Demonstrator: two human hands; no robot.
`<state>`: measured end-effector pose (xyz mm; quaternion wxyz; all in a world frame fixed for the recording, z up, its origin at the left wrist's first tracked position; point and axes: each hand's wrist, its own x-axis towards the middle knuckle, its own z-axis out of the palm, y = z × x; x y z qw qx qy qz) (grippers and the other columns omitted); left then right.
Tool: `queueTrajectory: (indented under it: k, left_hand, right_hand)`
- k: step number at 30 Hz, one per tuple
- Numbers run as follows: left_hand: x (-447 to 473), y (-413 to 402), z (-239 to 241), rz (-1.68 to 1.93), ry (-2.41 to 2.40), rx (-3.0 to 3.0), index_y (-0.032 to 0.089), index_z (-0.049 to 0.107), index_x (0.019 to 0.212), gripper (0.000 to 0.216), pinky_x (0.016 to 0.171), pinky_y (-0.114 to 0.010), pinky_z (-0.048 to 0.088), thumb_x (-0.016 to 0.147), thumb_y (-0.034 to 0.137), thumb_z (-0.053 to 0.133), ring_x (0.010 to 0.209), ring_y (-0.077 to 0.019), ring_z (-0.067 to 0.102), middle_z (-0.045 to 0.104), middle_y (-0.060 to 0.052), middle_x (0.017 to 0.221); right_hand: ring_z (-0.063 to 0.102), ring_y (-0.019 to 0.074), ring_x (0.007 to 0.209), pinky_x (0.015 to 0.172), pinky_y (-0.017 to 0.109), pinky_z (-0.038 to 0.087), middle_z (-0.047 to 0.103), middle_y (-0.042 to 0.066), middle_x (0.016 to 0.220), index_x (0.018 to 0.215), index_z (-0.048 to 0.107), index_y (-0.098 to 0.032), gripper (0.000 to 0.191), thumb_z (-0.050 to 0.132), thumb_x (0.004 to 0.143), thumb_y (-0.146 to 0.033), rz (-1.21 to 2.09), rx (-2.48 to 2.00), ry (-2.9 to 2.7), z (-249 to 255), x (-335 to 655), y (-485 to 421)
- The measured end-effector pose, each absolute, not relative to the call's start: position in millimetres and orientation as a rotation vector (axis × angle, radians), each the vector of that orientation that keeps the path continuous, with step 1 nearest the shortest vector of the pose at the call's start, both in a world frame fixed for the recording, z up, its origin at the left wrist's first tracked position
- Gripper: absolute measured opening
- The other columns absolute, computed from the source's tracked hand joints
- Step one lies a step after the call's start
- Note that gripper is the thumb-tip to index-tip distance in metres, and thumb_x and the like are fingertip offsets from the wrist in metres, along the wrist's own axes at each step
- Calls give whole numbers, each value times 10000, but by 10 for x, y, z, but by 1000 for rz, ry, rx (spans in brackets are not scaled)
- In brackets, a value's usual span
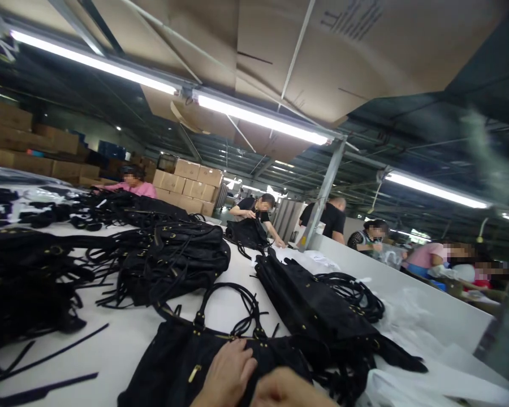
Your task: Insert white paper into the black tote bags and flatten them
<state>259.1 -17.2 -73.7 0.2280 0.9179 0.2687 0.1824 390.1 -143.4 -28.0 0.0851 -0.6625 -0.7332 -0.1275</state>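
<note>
A black handbag point(173, 362) with looped handles, gold-coloured rings and a small gold zip pull lies in front of me on the white table. My left hand point(230, 366) is on its upper edge near the zip, with the fingers bent over and gripping the fabric. Close beside it, low in the view, my right hand point(286, 389) is slightly blurred over the bag's front. Its fingers are curled in, and whatever they hold is hidden. The lower part of the bag is out of view.
Black bags point(178, 260) are piled left of centre, and more stacked bags point(309, 299) lie to the right. Loose straps point(46, 356) are at the left. Clear plastic point(407, 384) lies at right by a low white partition point(428, 294). A co-worker point(258, 209) handles a bag across the table.
</note>
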Motion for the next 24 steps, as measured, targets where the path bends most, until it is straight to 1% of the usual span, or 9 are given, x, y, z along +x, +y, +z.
queueTrajectory:
  k: [1,2,6,10,12,14,17,20,24]
  left_hand:
    - [2599,-150,-723,521,768,2486,238,634,1251,375,1151,-347,301,981,293,381,1337,-207,453,540,-49,1419]
    - [2608,-131,-702,540,792,2452,243,664,1187,353,1117,-312,343,978,263,379,1281,-189,508,595,-33,1358]
    - [2658,-77,-650,571,866,2404,210,686,995,305,955,-298,459,957,229,384,1041,-199,620,699,-44,1068]
    - [2723,-51,-720,559,959,2395,182,627,1168,324,1089,-332,358,899,209,449,1273,-237,482,541,-88,1376]
    - [2758,-29,-751,481,1043,2410,151,550,1303,429,1138,-367,299,890,217,457,1378,-271,366,388,-118,1515]
    - [2812,12,-736,348,1128,2465,101,479,1385,499,1146,-411,283,909,248,441,1403,-312,325,358,-168,1527]
    - [2964,108,-630,219,1219,2548,50,534,1333,482,1086,-452,350,942,304,410,1297,-351,457,499,-229,1397]
    - [3176,198,-534,200,1325,2568,42,611,1222,454,970,-469,435,914,345,471,1152,-370,557,573,-247,1269]
    - [3352,251,-560,239,1396,2584,50,581,1249,462,1000,-476,393,880,318,505,1193,-373,515,582,-233,1243]
  right_hand:
    - [635,127,682,653,254,504,684,-8,769,800,672,-151,279,541,940,-353,-276,-2070,-2108,-159,4040,-1183]
    - [647,139,712,684,246,482,691,4,744,737,674,-160,311,526,935,-348,-119,-2284,-1797,-59,4167,-948]
    - [675,203,802,711,275,454,720,94,806,724,678,-155,362,481,911,-393,-6,-2488,-1440,-17,4477,-284]
    - [679,275,921,769,326,470,722,137,919,817,683,-152,181,611,773,-313,100,-2539,-1267,-399,4488,-66]
    - [656,333,998,832,390,462,694,210,1032,882,670,-121,198,605,708,-191,116,-2511,-1191,-570,4459,-50]
    - [634,375,1031,871,450,444,665,268,1064,898,647,-102,228,553,693,-140,140,-2429,-1122,-678,4457,-57]
    - [638,378,995,885,471,440,687,230,925,829,609,-133,167,536,692,-197,256,-2195,-1045,-734,4528,-69]
    - [679,316,869,800,404,498,693,150,780,769,578,-164,199,495,715,-337,502,-1859,-958,-714,4652,-75]
    - [702,253,853,729,348,547,715,106,853,880,604,-166,382,452,710,-472,800,-1431,-832,-670,4784,-96]
